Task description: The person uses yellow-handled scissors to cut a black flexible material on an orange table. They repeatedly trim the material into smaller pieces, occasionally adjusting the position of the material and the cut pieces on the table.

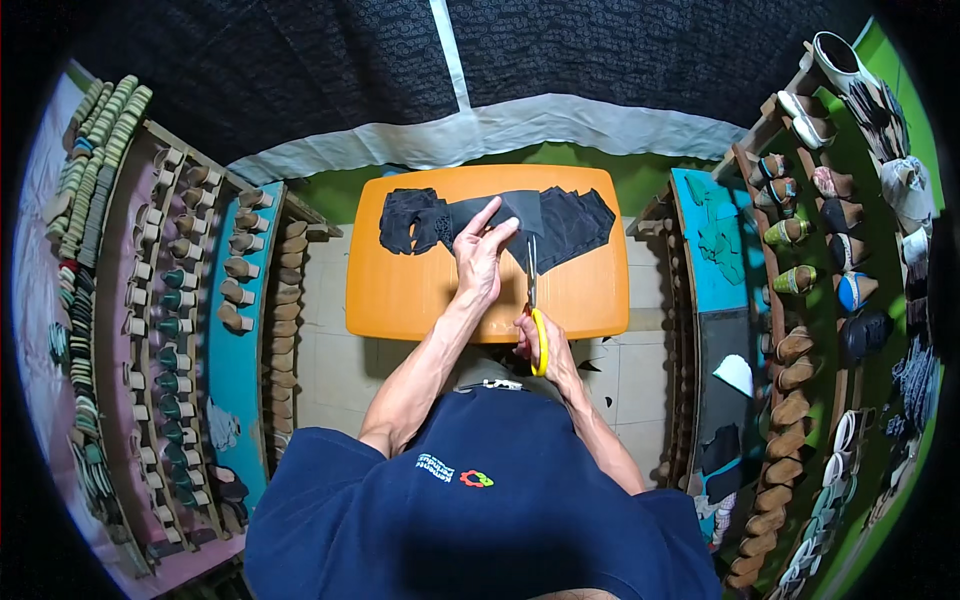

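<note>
In my right hand (545,340) is a pair of scissors (540,345) with yellow handles. Its metal blades point away from me, and their tips reach the near right edge of a dark grey sheet (522,207). My left hand (480,255) grips this sheet at its near edge, thumb and fingers close together on it; some fingers are hidden. To the right, partly beneath the sheet, lies a stack of black cut pieces (580,225). More black pieces (408,220), with holes and ragged edges, lie to the left on the orange table (400,300).
Racks of shoe lasts (180,300) stand on the left, with striped rolls (100,150) beyond them. On the right, shelves carry shoes (795,280) and brown lasts (785,430). A blue board (710,250) holds green scraps. Dark patterned cloth (300,80) hangs behind the table.
</note>
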